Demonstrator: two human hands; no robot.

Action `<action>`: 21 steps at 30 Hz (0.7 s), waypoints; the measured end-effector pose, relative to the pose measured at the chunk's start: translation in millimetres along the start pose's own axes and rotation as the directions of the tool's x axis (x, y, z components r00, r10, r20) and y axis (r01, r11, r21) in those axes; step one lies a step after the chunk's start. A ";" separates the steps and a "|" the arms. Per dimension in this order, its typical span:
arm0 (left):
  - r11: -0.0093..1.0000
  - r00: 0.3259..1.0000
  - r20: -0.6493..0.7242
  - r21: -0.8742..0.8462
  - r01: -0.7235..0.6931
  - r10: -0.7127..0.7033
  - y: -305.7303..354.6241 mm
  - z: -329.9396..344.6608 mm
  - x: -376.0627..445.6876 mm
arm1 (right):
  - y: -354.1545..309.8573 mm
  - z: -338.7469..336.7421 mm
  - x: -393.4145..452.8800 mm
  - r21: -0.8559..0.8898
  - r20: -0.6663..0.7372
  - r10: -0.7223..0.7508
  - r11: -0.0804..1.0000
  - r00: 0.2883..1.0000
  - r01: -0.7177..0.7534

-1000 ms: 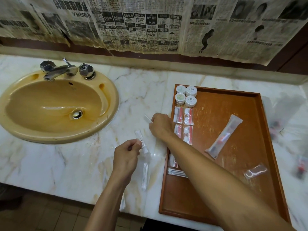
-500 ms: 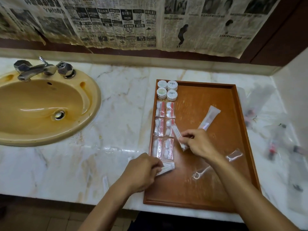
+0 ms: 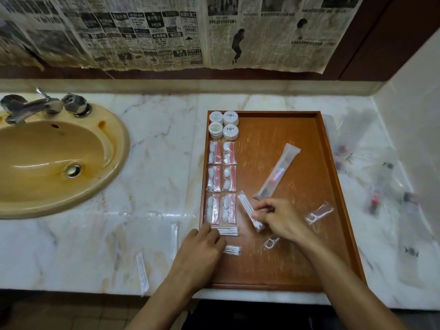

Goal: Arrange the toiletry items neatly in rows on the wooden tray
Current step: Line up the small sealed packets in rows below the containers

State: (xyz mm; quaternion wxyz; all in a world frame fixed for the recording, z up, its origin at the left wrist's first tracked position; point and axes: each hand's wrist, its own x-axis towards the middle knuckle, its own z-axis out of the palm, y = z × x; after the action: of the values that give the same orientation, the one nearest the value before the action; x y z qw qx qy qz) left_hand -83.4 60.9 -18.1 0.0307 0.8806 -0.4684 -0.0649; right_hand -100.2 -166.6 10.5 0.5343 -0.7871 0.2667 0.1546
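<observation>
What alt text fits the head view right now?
Right hand pinches a clear packet of white cotton swabs over the brown wooden tray; left hand rests on another swab packet below neat rows of small round white jars.

Reddish-brown rectangular wooden tray (image 3: 297,129) on white marble tabletop (image 3: 157,144), right of yellow oval sink (image 3: 47,160). Far-left corner of tray: four round white lidded jars (image 3: 223,125), two by two. Below them, six clear cotton-ball sachets with red strips (image 3: 222,182) in two columns. Right hand (image 3: 278,220) pinches a clear cotton-swab packet (image 3: 250,214), tilted. Left hand (image 3: 202,248) rests on tray's left edge, fingers touching a flat swab packet (image 3: 227,231). Clear toothbrush sleeve (image 3: 277,171) lies diagonal mid-tray
</observation>
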 end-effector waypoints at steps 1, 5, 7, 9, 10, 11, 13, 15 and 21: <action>1.000 0.999 -0.028 -0.024 0.016 -0.016 1.3 -0.3 -2.0 | -0.6 0.0 0.0 0.011 0.004 0.006 1.000 1.000 -0.006; 0.991 0.995 -0.095 -0.133 0.009 -0.021 4.7 -1.9 -6.3 | -1.4 0.5 0.9 0.020 0.013 0.014 1.000 1.000 -0.014; 0.995 0.998 -0.069 -0.101 -0.008 0.001 3.1 1.7 -7.2 | -1.7 0.7 1.4 0.021 0.013 0.020 1.000 1.000 -0.020; 0.996 0.999 -0.042 -0.086 -0.004 0.000 0.1 6.3 -7.5 | -2.5 1.1 1.3 0.018 0.012 0.025 1.000 1.000 -0.025; 0.996 0.999 -0.038 -0.085 0.000 -0.003 -1.5 8.2 -7.6 | -2.7 1.4 0.9 0.018 0.012 0.025 1.000 1.000 -0.025; 0.997 0.999 -0.039 -0.083 0.001 -0.004 -2.7 9.4 -7.6 | -2.9 1.7 0.7 0.020 0.012 0.026 0.999 1.000 -0.027; 0.997 0.999 -0.050 -0.083 0.003 -0.007 -4.1 10.0 -7.1 | -3.8 2.0 -0.8 0.019 0.016 0.024 1.000 1.000 -0.025; 0.997 0.998 -0.061 -0.075 0.007 -0.011 -5.5 9.9 -5.8 | -4.3 2.5 -1.9 0.021 0.021 0.024 0.999 0.999 -0.024; 0.999 0.997 -0.072 -0.052 -0.016 0.013 -8.4 9.5 -2.3 | -6.2 3.4 -5.3 0.059 0.030 0.053 0.997 0.998 -0.055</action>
State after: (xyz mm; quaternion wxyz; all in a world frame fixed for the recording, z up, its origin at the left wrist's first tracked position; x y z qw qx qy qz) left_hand -79.1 67.6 -28.3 0.0711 0.8778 -0.4716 -0.0452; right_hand -100.7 -160.4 16.6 0.5570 -0.7609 0.2848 0.1723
